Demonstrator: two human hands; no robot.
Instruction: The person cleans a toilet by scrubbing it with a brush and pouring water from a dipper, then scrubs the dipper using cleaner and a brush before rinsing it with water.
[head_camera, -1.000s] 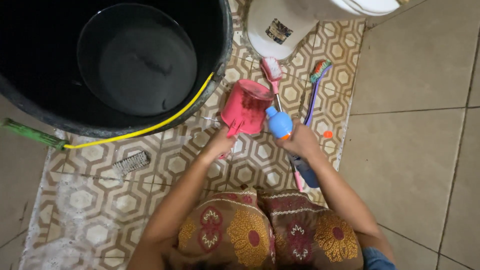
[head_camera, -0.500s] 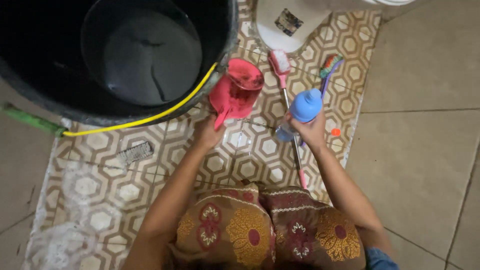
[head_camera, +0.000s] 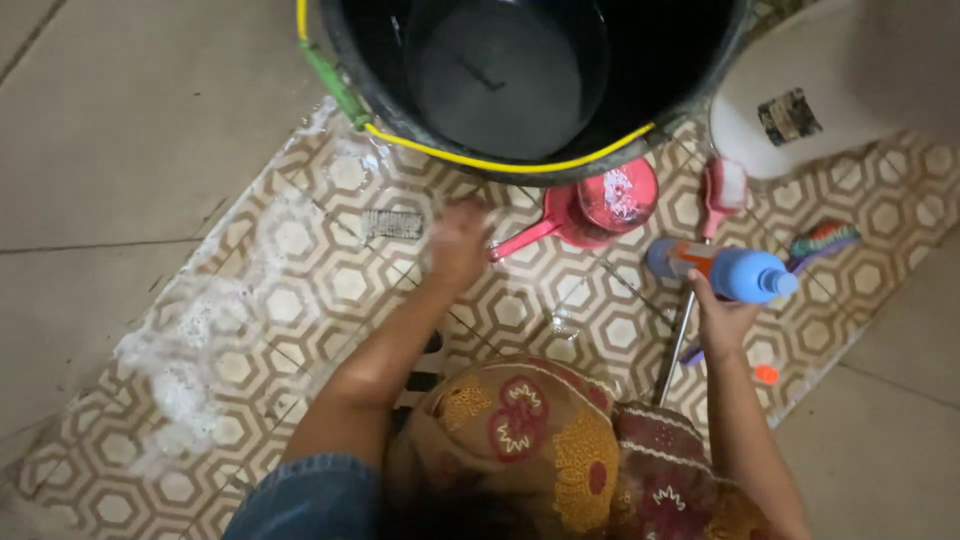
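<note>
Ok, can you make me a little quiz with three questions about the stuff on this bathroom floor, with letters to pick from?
1. Where does the pink plastic scoop with a long handle lie?
A. beside the big black tub
B. inside the tub
C. on the person's lap

2. What colour is the bottle in the right hand?
A. green
B. blue
C. yellow

3. How is the left hand?
A. gripping the scoop
B. holding a brush
C. holding nothing that shows

Answers: 1 A, it rests on the patterned tiles against the big black tub. 2 B, the blue plastic bottle lies sideways in that hand. 3 C, it is blurred above the floor, apart from the scoop's handle.
</note>
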